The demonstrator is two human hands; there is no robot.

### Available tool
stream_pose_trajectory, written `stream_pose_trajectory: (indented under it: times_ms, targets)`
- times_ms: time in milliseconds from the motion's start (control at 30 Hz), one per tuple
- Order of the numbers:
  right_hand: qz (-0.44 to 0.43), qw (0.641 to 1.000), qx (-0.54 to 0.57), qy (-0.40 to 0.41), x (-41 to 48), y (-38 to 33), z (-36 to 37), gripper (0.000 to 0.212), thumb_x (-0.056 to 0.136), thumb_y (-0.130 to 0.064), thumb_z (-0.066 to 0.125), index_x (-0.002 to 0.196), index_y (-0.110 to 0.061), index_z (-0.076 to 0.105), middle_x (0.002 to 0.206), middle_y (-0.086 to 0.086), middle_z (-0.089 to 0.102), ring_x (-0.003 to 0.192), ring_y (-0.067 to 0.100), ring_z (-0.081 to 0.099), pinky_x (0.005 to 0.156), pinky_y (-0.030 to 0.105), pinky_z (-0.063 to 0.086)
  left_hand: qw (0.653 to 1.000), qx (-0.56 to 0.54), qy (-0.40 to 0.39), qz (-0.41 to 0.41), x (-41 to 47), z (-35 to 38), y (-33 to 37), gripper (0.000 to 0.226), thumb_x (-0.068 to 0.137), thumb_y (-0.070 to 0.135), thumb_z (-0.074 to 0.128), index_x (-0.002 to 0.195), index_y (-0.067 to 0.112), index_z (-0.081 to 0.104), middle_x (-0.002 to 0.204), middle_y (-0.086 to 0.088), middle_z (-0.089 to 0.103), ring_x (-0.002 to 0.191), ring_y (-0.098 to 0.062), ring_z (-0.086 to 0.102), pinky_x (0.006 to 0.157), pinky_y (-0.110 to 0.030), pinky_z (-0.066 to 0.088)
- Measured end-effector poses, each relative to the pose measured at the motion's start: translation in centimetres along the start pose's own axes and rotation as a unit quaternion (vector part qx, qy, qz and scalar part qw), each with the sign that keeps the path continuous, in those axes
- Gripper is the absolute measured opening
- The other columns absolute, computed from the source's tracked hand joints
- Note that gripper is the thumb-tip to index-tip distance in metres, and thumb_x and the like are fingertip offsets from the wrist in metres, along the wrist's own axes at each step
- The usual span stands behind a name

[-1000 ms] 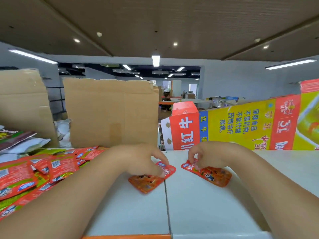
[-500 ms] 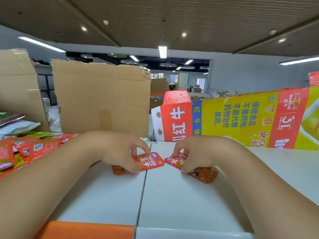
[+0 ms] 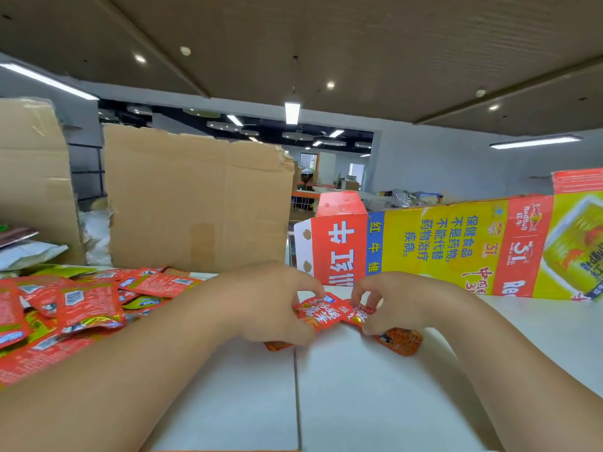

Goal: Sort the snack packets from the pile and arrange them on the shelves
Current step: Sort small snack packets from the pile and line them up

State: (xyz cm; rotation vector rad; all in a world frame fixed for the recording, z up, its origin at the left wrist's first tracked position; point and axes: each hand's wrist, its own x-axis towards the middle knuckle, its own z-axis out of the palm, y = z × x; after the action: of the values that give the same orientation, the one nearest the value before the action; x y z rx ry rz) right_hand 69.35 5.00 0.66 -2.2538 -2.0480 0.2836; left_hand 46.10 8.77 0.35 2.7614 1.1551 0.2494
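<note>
the left hand [image 3: 270, 308] is curled over one orange-red snack packet [image 3: 321, 316], pinching it between thumb and fingertips, with most of the packet's near end hidden under the palm. the right hand [image 3: 404, 305] grasps a second orange-red packet [image 3: 403, 342] the same way, fingers bent onto its far end while its near end sticks out below the wrist. both packets lie low on the white worktop [image 3: 359, 402], and their inner ends meet in the gap between the two hands, touching or slightly overlapping; which one is on top cannot be told. a seam in the worktop runs toward the viewer from under the left hand. well off to the outer side of the left hand, beyond its forearm, sits the pile [image 3: 71, 305] of red and green packets. just beyond the left hand stands a torn cardboard sheet [image 3: 195, 203]. beyond the right hand a flattened red bull carton [image 3: 456, 243], red and yellow, stands on its long edge.
</note>
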Motion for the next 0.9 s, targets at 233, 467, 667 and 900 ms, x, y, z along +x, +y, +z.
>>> stream_pose_trajectory:
  times_ms: [233, 467, 667, 900]
  targets:
    - [0.032, 0.998, -0.001, 0.057, -1.7, 0.3, -2.9, 0.038, 0.08, -0.039, 0.074, 0.115, -0.041, 0.06, 0.116, -0.012, 0.061, 0.092, 0.013, 0.064, 0.078, 0.033, 0.057, 0.989, -0.054, 0.116, 0.072, 0.4, -0.8, 0.9, 0.055, 0.081, 0.053, 0.07, 0.133, 0.053, 0.051, 0.115, 0.019, 0.061, 0.077, 0.007, 0.053, 0.067, -0.015, 0.042]
    - [0.113, 0.988, -0.013, 0.105, -7.4, 7.8, -6.7, 0.034, 0.078, -0.04, 0.076, 0.109, -0.04, 0.06, 0.11, -0.008, 0.062, 0.091, 0.019, 0.068, 0.079, 0.037, 0.057, 0.985, 0.032, 0.13, 0.112, 2.7, -4.1, 6.8, 0.054, 0.082, 0.058, 0.064, 0.133, 0.057, 0.048, 0.102, 0.018, 0.064, 0.077, 0.0, 0.058, 0.065, -0.025, 0.052]
    - [0.184, 0.973, -0.009, 0.141, -12.6, 19.0, -9.2, 0.032, 0.077, -0.042, 0.078, 0.103, -0.04, 0.06, 0.106, -0.009, 0.062, 0.091, 0.015, 0.067, 0.079, 0.035, 0.058, 0.974, 0.082, 0.134, 0.162, 7.6, -3.1, 16.5, 0.057, 0.084, 0.058, 0.062, 0.139, 0.054, 0.048, 0.114, 0.014, 0.067, 0.073, 0.002, 0.055, 0.061, -0.023, 0.047]
    - [0.219, 0.962, -0.005, 0.16, -16.0, 34.1, -11.6, 0.03, 0.072, -0.049, 0.077, 0.095, -0.043, 0.058, 0.104, -0.007, 0.067, 0.084, 0.018, 0.072, 0.077, 0.037, 0.061, 0.972, 0.066, 0.131, 0.182, 15.7, 0.8, 28.9, 0.059, 0.084, 0.058, 0.064, 0.14, 0.05, 0.05, 0.129, 0.014, 0.062, 0.102, -0.012, 0.057, 0.076, -0.026, 0.046]
